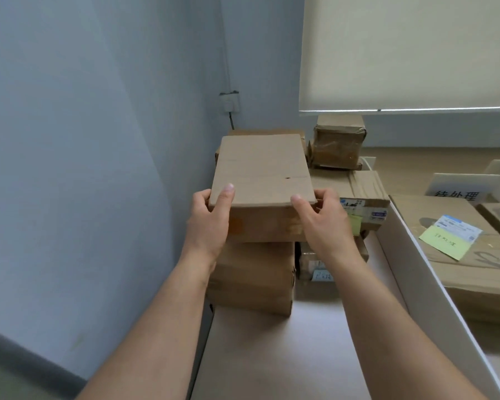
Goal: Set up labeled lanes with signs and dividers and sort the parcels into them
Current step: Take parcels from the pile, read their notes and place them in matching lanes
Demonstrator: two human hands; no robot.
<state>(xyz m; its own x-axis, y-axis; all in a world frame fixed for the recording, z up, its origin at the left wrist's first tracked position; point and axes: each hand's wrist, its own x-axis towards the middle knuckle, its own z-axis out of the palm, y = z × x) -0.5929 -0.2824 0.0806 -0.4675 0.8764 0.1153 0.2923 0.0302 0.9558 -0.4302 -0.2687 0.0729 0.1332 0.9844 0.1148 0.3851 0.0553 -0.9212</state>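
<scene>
Plain cardboard parcel [261, 174]: gripped at its near corners by left hand [208, 223] and right hand [324, 223], thumbs on top; sits atop stacked parcels [251, 275] beneath the hands. Wall close left; white divider [416, 272] right; bare table [286, 356] nearer.

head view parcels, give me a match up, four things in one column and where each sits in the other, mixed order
Things:
1. plain box
2. taped box
3. green note
4. white sign

Places:
A. stuck on the big box right of the divider
B. held at its near corners by the left hand and right hand
C. standing at the far right, behind the big box
D. on top of the stack under the blind

Pairs: 1-B, 2-D, 3-A, 4-C
</scene>
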